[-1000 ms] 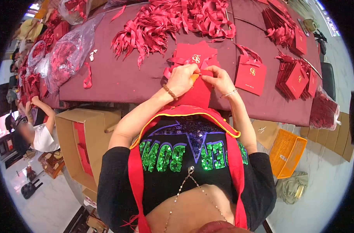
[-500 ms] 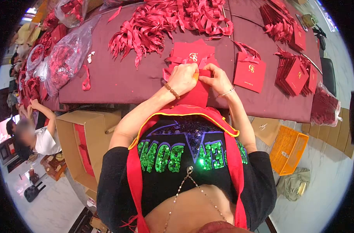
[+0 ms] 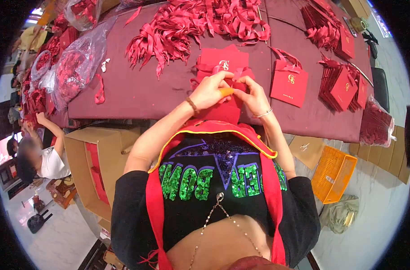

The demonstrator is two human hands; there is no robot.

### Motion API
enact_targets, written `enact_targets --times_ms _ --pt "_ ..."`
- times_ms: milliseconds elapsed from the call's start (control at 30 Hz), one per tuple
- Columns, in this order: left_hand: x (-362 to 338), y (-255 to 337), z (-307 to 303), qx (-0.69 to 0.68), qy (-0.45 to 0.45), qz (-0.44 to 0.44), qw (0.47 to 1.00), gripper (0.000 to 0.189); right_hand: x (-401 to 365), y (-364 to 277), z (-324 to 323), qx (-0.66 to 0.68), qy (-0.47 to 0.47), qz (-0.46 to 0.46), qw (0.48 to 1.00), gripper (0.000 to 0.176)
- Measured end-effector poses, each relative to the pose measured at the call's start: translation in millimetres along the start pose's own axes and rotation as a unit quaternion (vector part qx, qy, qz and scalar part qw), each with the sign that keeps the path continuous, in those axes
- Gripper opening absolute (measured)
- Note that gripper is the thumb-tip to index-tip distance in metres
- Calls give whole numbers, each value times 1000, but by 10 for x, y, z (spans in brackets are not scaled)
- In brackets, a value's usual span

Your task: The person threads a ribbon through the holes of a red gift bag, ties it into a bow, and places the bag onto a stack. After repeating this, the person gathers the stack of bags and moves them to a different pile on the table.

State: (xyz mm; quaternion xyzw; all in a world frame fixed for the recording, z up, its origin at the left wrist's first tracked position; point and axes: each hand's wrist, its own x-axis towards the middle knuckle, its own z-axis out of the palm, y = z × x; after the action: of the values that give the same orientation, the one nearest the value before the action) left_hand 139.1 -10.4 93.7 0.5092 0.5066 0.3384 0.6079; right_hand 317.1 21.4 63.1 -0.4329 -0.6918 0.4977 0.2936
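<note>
Left hand (image 3: 208, 92) and right hand (image 3: 255, 96) both pinch the red bag (image 3: 226, 112); finished bags (image 3: 289, 84) lie on the table (image 3: 137, 92); many ribbons (image 3: 187, 27) wait unused.

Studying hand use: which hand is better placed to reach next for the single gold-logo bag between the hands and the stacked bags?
Right, probably. The right hand sits on the side of the held bag facing that gold-logo bag; the left hand would cross over.
</note>
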Motion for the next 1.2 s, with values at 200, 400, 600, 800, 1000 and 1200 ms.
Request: enact_targets --times_ms 200,400,600,800,1000,1200 --pt "-32 46 -80 215 58 34 974 23 -6 -206 -21 11 -71 50 996 25" --pt "19 125 -293 424 78 226 874 21 -28 -196 11 -44 -64 36 996 24" --pt "417 274 -622 253 -231 -22 939 24 -4 -395 10 -63 -86 -18 994 25" --pt "562 317 -624 207 -271 -104 934 15 -31 -477 11 -80 -76 0 994 23" --pt "561 380 -589 188 -270 -146 933 11 -37 -458 65 -69 -56 31 996 22" --pt "512 172 -465 129 -94 -46 986 12 -36 -400 44 -21 -54 -6 998 21"
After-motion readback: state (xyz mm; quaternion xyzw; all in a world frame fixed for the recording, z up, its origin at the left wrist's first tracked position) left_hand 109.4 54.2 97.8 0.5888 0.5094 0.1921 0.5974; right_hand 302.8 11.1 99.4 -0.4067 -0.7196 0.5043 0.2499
